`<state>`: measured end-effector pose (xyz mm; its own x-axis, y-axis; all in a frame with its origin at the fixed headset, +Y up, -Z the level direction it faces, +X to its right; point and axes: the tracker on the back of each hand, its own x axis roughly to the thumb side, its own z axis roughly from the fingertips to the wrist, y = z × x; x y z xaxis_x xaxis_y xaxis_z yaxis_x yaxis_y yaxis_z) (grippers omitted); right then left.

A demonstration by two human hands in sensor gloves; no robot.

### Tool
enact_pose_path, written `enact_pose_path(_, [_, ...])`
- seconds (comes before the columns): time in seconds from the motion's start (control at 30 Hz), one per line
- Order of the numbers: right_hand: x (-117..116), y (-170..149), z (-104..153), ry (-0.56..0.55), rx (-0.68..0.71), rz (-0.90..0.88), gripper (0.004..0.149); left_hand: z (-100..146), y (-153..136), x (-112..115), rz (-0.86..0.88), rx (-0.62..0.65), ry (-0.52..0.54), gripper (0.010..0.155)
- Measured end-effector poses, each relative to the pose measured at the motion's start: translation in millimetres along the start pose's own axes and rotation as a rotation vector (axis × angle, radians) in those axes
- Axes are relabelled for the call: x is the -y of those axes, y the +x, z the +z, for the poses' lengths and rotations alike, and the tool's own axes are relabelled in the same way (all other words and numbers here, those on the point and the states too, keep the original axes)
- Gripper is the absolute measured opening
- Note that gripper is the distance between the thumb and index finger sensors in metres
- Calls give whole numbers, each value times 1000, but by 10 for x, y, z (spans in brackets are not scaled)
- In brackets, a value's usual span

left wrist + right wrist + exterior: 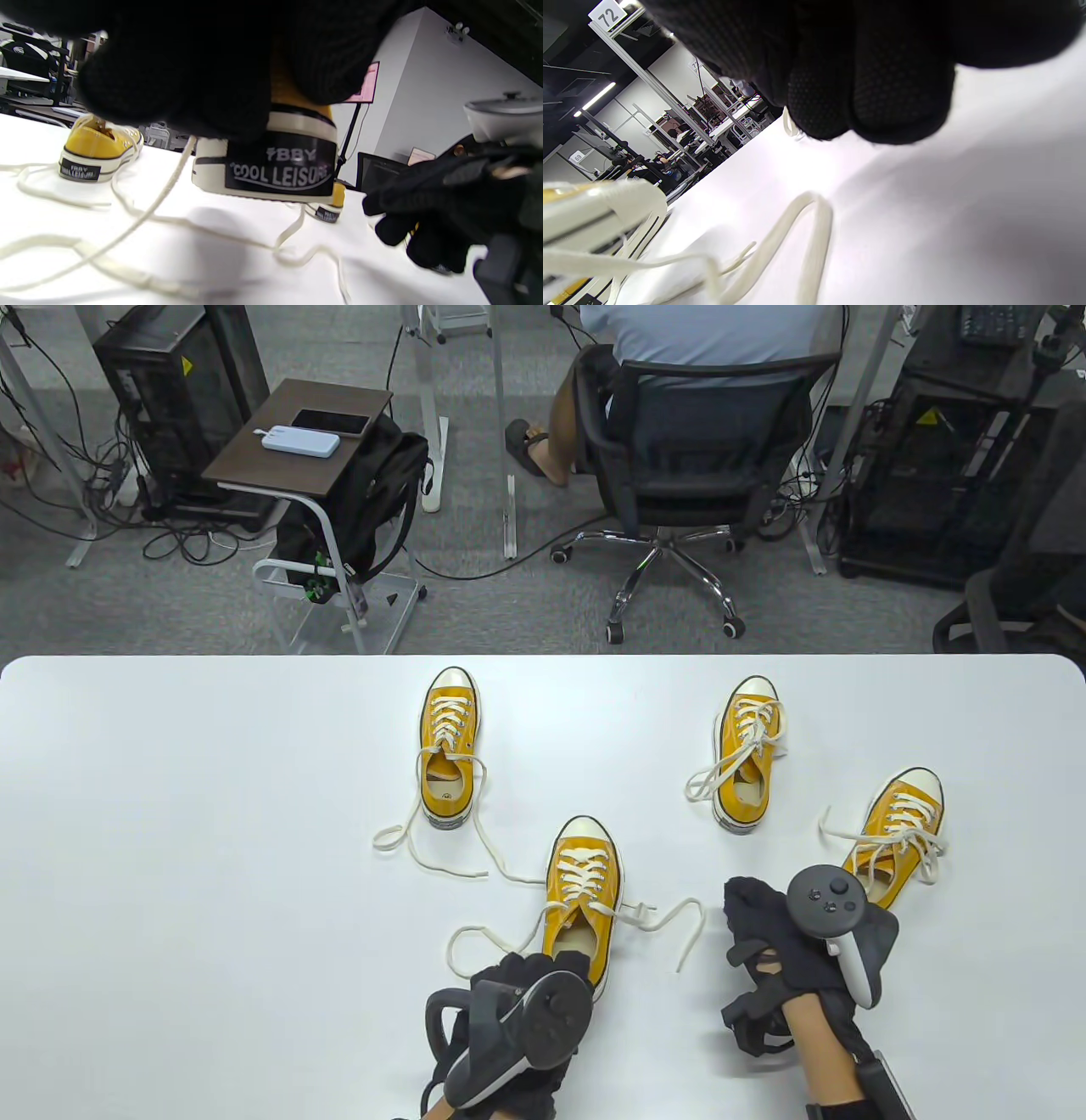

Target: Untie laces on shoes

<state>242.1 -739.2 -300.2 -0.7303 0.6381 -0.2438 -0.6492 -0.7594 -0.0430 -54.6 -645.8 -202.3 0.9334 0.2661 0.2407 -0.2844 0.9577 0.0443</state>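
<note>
Left hand point(517, 1027) grips the heel of the near shoe point(581, 891), toe pointing away; right hand point(785, 950) hovers, grasp unclear.

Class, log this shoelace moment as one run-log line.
left hand: grips near yellow sneaker heel | right hand: free | near sneaker's laces: loose

Our left hand point(517, 984) wears a black knit glove under a dark grey ring-shaped tracker point(517, 1027); our right hand point(768, 942) matches, its tracker point(836, 925) grey-and-white with buttons; bare forearm skin shows.
</note>
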Motion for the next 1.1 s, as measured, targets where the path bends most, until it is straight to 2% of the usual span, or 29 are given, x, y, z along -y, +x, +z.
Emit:
enact_pose_path(0.23, [23, -6, 3, -5, 5, -19, 45, -251, -6, -311, -21, -48, 93, 41])
enact_pose_path(0.43, [25, -2, 7, -1, 10, -27, 45, -661, -112, -415, -30, -128, 167, 41])
enact_pose_path(0.57, [26, 2, 8, 2, 12, -29, 45, -969, -191, -397, -42, -170, 193, 41])
enact_pose_path(0.83, [25, 17, 10, 8, 14, -26, 45, -1553, -354, -201, -36, -255, 193, 41])
enact_pose_path(1.1, [40, 18, 12, 6, 12, -36, 45, -1963, -525, 64, -29, -344, 171, 41])
